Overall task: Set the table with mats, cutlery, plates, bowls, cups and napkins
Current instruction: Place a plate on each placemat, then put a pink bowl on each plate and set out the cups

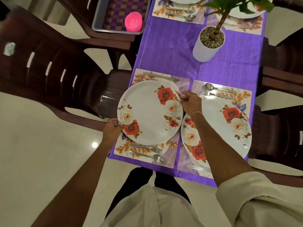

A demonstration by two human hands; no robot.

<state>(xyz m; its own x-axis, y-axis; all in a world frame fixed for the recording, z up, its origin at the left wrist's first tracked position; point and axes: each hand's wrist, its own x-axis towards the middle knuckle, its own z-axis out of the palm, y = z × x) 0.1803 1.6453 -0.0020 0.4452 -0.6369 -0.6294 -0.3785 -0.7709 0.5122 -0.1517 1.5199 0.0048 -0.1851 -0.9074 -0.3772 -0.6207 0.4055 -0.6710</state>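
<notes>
Foreground: cream sleeve (246, 202) | left hand (112, 129) pinches rose plate (147, 110) rim at 8 o'clock | right hand (191, 102) pinches rim at 3 o'clock | plate over mat (169, 158), between knife (161, 76) at 12 and fork (147, 147) at 6 | resting or hovering: cannot tell

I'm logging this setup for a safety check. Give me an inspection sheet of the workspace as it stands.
Surface: purple tablecloth, no spills seen.
Job's things: four mats, each with cutlery; plates rest on three; fourth plate held over the near-left mat; pink cups in a tray.
Clutter: potted plant in the middle.
Grippers: left hand and right hand grip the fourth plate at opposite rims.
Cables: nothing seen.
Surroundings: dark chairs, pale floor; the tray sits on a chair.
</notes>
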